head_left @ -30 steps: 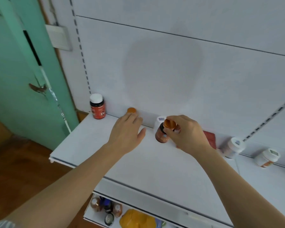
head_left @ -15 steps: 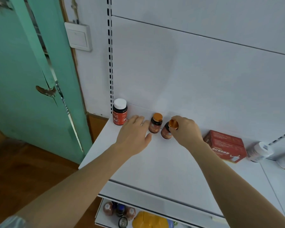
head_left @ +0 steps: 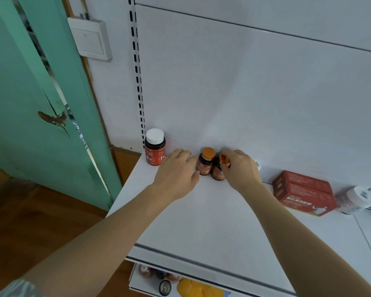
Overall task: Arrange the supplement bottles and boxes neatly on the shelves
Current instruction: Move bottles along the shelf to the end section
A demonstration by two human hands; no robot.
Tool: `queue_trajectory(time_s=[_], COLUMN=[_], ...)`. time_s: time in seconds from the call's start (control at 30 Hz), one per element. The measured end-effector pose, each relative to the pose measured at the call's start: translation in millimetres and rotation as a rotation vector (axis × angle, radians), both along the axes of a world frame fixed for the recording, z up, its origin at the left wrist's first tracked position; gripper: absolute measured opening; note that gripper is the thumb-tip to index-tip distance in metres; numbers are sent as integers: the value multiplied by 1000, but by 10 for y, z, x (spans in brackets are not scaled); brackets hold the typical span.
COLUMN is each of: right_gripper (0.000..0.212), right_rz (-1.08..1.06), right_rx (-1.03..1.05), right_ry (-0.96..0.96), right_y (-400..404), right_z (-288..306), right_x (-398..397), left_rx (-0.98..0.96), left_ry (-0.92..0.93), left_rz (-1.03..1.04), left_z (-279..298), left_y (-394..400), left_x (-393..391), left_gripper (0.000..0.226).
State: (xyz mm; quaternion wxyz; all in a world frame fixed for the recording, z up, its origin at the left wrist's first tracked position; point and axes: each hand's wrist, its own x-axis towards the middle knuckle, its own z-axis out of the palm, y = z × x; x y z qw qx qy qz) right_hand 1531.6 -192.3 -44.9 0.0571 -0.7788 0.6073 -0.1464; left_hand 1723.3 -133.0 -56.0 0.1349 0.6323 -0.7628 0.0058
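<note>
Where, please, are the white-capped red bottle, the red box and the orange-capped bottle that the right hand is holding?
white-capped red bottle (head_left: 155, 155): head view, on its red label.
red box (head_left: 304, 195): head view, on its top face.
orange-capped bottle (head_left: 217, 173): head view, on its brown body below the cap, which the right hand (head_left: 240, 170) grips.

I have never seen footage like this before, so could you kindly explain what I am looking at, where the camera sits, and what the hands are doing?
There is no machine here: a person wears one wide-angle camera on the head, looking forward and down at their own bare arms. They stand at a white shelf fixed to a white back panel. The right hand has its grip pinched on the orange cap of a small brown bottle. The left hand rests with fairly straight fingers against a matching orange-capped bottle beside it. Further left stands a white-capped red bottle marked Fe. To the right lie a red box and a blurred white bottle on its side. More bottles sit on a lower shelf.
</note>
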Motion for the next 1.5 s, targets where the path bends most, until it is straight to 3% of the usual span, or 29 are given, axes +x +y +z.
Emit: queue_trajectory(time_s=[0.23,0.63,0.9,1.2,1.5], right_gripper=[22,27,48,46,57], right_rz=[21,51,-60,-226,-362], right_rx=[-82,-183,-182,-185,-157], right_ry=[-116,29,150,154,193], right_y=[25,250,794,1505,2387], right_z=[-91,71,165,278,356], right_x=[-18,-164,-634,-1696,-3503], left_rx=[22,-48,-113,-148,-196], left_ry=[-2,40,40,-28,-13], left_rz=[-10,0,-65,-220,-341], left_z=[-24,152,243,416,572], left_y=[-81,-45,90,433,1041], left_x=[-26,-119,-523,-1721,-3733], left_gripper=[42,39,40,47,48])
